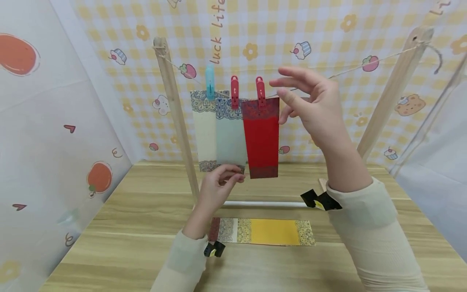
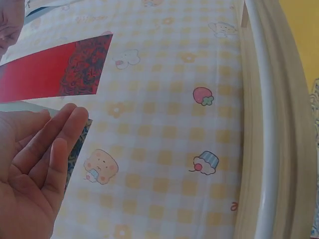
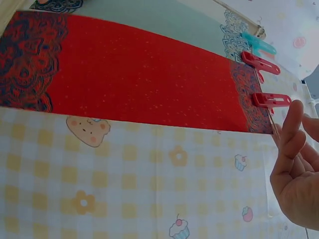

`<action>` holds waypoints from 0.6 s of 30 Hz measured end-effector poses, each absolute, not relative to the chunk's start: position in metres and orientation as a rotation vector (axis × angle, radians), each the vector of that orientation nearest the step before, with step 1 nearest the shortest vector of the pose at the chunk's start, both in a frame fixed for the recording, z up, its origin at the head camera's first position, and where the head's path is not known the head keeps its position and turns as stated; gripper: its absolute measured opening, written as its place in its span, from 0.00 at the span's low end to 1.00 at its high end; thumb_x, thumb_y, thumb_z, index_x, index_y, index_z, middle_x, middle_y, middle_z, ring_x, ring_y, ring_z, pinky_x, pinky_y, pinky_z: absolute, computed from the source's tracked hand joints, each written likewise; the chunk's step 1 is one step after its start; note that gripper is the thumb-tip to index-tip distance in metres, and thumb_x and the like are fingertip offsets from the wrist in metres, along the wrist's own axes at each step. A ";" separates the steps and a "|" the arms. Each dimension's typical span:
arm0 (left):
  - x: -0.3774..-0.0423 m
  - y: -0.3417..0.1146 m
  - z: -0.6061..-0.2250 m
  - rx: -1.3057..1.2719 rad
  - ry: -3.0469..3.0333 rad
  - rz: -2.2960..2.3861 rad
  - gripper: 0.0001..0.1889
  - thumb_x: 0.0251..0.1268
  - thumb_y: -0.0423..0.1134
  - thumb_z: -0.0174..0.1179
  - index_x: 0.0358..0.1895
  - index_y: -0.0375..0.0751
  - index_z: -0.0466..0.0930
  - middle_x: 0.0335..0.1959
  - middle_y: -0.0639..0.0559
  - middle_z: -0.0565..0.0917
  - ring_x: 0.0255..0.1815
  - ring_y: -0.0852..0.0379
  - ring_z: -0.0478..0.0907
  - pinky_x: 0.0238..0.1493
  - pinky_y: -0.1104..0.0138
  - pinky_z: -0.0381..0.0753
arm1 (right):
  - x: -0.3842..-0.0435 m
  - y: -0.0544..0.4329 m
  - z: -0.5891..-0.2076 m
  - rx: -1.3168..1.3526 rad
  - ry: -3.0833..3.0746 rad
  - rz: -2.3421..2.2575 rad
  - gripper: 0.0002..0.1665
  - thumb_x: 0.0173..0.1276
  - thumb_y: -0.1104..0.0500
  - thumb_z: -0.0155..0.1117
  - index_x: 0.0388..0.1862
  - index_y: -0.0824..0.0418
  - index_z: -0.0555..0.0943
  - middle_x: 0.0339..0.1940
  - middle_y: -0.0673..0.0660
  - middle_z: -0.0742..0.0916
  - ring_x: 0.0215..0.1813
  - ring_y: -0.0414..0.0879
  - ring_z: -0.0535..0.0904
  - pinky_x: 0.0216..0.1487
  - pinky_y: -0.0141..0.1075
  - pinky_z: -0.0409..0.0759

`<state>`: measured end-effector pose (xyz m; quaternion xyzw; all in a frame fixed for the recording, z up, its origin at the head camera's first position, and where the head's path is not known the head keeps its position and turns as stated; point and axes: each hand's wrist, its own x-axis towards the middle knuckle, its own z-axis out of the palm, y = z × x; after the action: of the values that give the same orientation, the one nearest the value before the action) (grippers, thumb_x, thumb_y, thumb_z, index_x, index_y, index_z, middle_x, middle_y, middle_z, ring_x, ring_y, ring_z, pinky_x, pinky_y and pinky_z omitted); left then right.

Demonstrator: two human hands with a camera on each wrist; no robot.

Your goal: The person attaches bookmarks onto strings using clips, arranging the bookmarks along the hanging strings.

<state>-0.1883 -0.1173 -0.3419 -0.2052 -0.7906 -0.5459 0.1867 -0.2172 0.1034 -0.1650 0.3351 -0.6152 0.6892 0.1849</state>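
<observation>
Three long paper cards hang overlapping from a thin string (image 1: 372,63): a cream card (image 1: 205,136), a pale green card (image 1: 230,138) and a red card (image 1: 263,142), each with patterned ends. A light blue clothespin (image 1: 210,83) and two red clothespins, one on the green card and one (image 1: 260,92) on the red card, clip them at the top. My right hand (image 1: 315,103) is raised beside the red card's clothespin, fingers loosely bent and holding nothing. At the lower end of the green card is my left hand (image 1: 215,188); its fingers (image 2: 62,134) lie relaxed in front of that end.
Wooden posts (image 1: 175,109) stand left and right, with the string tied to them. A white rod (image 1: 268,204) runs low between them. On the wooden table (image 1: 135,215), more cards, a yellow card (image 1: 274,231) among them, lie in front. Behind hangs a checked cloth (image 1: 251,24).
</observation>
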 end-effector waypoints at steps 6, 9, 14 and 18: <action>-0.185 -0.120 -0.350 -0.546 -2.265 -1.523 0.06 0.69 0.28 0.59 0.44 0.32 0.83 0.37 0.41 0.90 0.38 0.47 0.88 0.39 0.73 0.85 | -0.213 0.113 -0.170 0.964 -1.686 1.907 0.16 0.67 0.71 0.64 0.53 0.64 0.84 0.41 0.57 0.91 0.14 0.49 0.79 0.21 0.34 0.80; -0.182 -0.122 -0.353 -0.529 -2.296 -1.524 0.07 0.69 0.28 0.59 0.46 0.34 0.82 0.37 0.42 0.90 0.39 0.48 0.88 0.38 0.73 0.85 | -0.209 0.119 -0.174 0.983 -1.676 1.894 0.15 0.67 0.72 0.63 0.52 0.64 0.84 0.40 0.57 0.91 0.14 0.49 0.79 0.22 0.33 0.79; -0.175 -0.123 -0.356 -0.487 -2.381 -1.552 0.10 0.69 0.29 0.59 0.51 0.37 0.81 0.40 0.45 0.90 0.42 0.50 0.88 0.38 0.74 0.83 | -0.203 0.133 -0.183 1.005 -1.674 1.923 0.15 0.67 0.72 0.64 0.52 0.67 0.83 0.41 0.56 0.91 0.18 0.48 0.82 0.26 0.31 0.81; -0.169 -0.123 -0.358 -0.488 -2.472 -1.518 0.11 0.70 0.33 0.60 0.53 0.39 0.80 0.42 0.47 0.90 0.45 0.52 0.87 0.39 0.72 0.82 | -0.200 0.150 -0.194 0.982 -1.681 1.924 0.16 0.66 0.73 0.63 0.53 0.70 0.83 0.41 0.56 0.91 0.22 0.46 0.85 0.30 0.30 0.83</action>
<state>-0.1691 -0.1226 -0.3577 -0.1651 -0.8361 -0.5135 0.1000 -0.1998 0.1503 -0.1943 0.3515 -0.6016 0.6886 0.2008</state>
